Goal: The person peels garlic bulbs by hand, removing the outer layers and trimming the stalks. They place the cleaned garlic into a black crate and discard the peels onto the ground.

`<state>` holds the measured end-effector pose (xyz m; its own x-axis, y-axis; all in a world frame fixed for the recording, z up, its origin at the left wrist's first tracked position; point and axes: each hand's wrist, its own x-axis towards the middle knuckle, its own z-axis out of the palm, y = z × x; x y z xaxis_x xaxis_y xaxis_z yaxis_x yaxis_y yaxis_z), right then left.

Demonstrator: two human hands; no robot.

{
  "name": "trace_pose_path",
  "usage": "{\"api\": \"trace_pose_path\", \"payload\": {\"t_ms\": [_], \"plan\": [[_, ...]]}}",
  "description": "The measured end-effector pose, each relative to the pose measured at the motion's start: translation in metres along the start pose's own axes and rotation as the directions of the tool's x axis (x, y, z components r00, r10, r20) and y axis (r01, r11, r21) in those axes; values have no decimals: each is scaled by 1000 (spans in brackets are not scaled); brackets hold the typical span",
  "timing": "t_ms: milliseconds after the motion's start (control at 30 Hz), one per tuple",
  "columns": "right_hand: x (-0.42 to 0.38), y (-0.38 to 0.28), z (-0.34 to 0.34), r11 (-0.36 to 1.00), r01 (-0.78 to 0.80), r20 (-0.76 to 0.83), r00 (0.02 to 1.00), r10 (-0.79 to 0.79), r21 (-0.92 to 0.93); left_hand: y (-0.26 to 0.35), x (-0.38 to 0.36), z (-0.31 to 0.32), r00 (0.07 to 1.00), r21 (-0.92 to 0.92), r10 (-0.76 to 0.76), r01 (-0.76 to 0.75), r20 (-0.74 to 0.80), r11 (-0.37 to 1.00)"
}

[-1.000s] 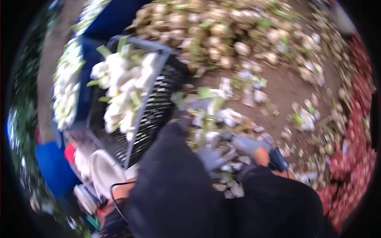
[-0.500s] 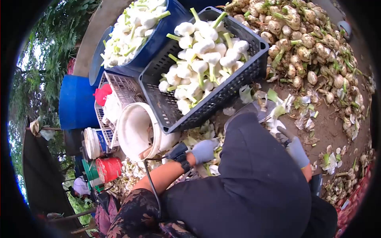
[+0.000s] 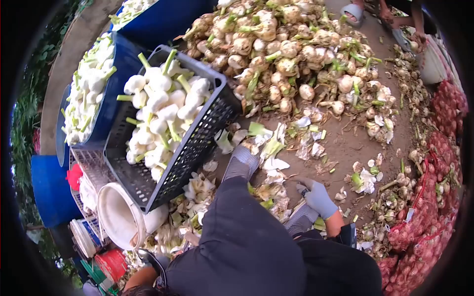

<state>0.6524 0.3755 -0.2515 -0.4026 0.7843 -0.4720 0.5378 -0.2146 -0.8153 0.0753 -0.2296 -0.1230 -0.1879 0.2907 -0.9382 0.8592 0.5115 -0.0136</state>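
My right hand (image 3: 320,200), in a grey glove, is low over the ground beside my right shoe. Its fingers are bent around a small dark thing that I cannot make out. Of my left hand (image 3: 161,261) only a bit of glove shows by the dark wrist strap; my knee hides the fingers. Garlic peelings (image 3: 274,148) and cut leaves lie about my shoes. In front to the left, a black crate (image 3: 192,143) holds trimmed white garlic bulbs (image 3: 163,106) with short green stems. Farther ahead is a heap of untrimmed, soil-marked garlic (image 3: 291,54).
Blue tubs (image 3: 106,93) of white garlic stand at the left. A white bucket (image 3: 101,209) lies tipped by the crate, near a red bucket (image 3: 111,264). Red net sacks (image 3: 419,227) of garlic line the right side. Another person's hands (image 3: 417,37) are at upper right.
The view has swung right, bringing the net sacks and another person into sight. My left hand has drawn back from the peelings behind my knee. My right hand stays low near my shoe.
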Motion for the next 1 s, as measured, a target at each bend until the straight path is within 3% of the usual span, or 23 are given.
{"api": "trace_pose_path", "payload": {"t_ms": [100,167,267,300,333,367,400,433,500,533,567,633,667,700,733,767,833,900,933,1000], "plan": [[39,-50,-29,999,-29,-96,995,27,-18,-23,-8,-36,994,-79,111,-110,10,991],[77,-89,-45,967,48,-151,985,-88,-251,-32,-10,-58,986,-138,164,-159,24,978],[160,-105,-25,815,382,-158,859,-487,-436,-18,4,-93,972,-230,232,-219,33,948],[186,-104,-14,703,479,-129,772,-623,-526,46,13,-135,966,-260,257,-239,35,935],[204,-98,-5,700,480,-141,764,-630,-530,144,27,-195,959,-290,282,-262,31,921],[220,-94,4,562,310,-110,798,-592,-767,267,44,-265,951,-321,307,-283,27,904],[230,-94,8,355,122,-98,835,-542,-927,311,31,-306,952,-330,306,-284,18,900],[233,-95,6,349,120,-99,830,-549,-929,362,28,-351,951,-343,308,-286,10,895],[226,-85,-7,369,-59,-242,846,-475,-928,420,40,-388,881,-507,438,-464,-178,727],[217,-81,-22,443,-38,-219,905,-365,-896,444,56,-400,821,-464,485,-570,-300,678],[208,-81,-32,434,-55,-227,906,-356,-899,467,78,-411,740,-403,532,-672,-412,622],[182,-73,-50,879,-84,-386,915,-118,-469,520,131,-426,760,-591,482,-646,-436,483],[180,-44,-46,909,216,-459,807,-372,-357,553,151,-431,629,-436,542,-777,-556,454],[164,-51,-51,911,188,-457,817,-352,-366,585,168,-431,489,-272,594,-866,-639,421],[139,-75,-54,969,105,-342,940,-23,223,613,188,-429,335,-124,641,-928,-691,352],[123,-92,-57,691,-87,-63,980,189,718,636,208,-428,164,38,672,-961,-723,275],[113,-96,-65,698,-119,-70,969,235,706,664,229,-430,163,-97,840,-986,-518,132],[97,-93,-66,698,-188,-59,948,313,691,677,233,-424,186,-67,841,-982,-508,176],[96,-95,-67,733,-122,-107,960,258,669,680,232,-420,196,-85,824,-980,-531,179],[97,-105,-65,745,-131,-141,947,290,654,682,230,-414,222,-109,809,-975,-545,194]]}}
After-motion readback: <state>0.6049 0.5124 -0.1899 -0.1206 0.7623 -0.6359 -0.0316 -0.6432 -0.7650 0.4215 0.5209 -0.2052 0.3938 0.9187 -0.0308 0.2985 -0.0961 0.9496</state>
